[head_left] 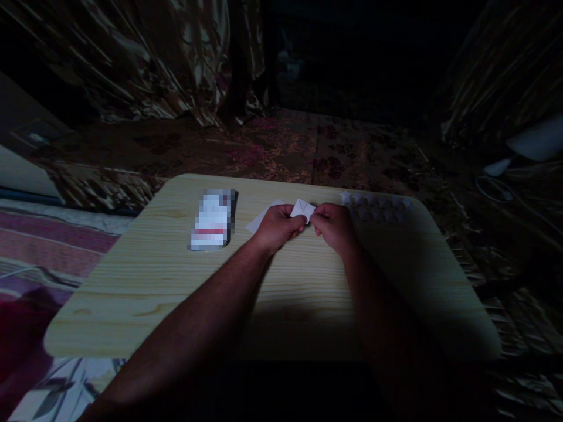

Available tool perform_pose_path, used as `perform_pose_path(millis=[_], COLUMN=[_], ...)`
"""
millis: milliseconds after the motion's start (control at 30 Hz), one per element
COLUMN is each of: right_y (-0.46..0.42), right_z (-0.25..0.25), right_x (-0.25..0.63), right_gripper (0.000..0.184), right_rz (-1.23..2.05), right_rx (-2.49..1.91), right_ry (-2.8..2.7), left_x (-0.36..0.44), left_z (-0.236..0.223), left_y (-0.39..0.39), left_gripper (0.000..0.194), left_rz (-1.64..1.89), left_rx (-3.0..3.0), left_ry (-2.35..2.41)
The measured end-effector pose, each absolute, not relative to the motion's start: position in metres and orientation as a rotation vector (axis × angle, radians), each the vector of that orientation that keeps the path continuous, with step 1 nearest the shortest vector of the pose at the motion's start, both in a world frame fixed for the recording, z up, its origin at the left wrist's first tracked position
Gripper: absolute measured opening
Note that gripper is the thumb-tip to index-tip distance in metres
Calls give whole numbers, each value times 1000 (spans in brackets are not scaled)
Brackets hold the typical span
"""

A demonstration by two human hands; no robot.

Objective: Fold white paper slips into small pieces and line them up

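A small folded square of white paper [302, 209], with crease lines meeting near its middle, is held above the table between my two hands. My left hand [278, 225] pinches its left side, thumb on top. At its right edge, the fingertips of my right hand [333, 224] are closed on a corner. Partly behind my left hand lies a white paper sheet [259, 220]. To the right of my right hand, several small folded paper pieces [378, 206] stand in two rows near the table's far edge.
The light wooden table [185, 305] has rounded corners. A pixelated white and red item [211, 220] lies at its left. Patterned fabric [281, 146] covers the surface behind, below curtains [176, 53]. On the right are a pale lamp-like object [539, 139] and a white cable [490, 189].
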State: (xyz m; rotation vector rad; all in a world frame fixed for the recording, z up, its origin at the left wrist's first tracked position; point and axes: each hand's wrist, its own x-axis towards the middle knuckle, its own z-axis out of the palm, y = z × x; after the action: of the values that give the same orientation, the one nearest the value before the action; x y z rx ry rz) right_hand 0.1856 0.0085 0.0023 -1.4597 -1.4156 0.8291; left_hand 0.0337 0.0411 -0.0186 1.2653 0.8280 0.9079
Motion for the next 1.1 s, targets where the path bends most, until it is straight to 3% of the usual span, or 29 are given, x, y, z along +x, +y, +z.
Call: perform_pose_path(millis=[1100], right_y=[14], right_z=[-10], right_x=[185], right_gripper=[11], right_rz=[795], right_rx=[-1429], right_ry=[-1453], left_x=[35], left_z=[-16], left_y=[38], left_gripper=[13], left_rz=[861], left_rx=[1313], left_ry=[882])
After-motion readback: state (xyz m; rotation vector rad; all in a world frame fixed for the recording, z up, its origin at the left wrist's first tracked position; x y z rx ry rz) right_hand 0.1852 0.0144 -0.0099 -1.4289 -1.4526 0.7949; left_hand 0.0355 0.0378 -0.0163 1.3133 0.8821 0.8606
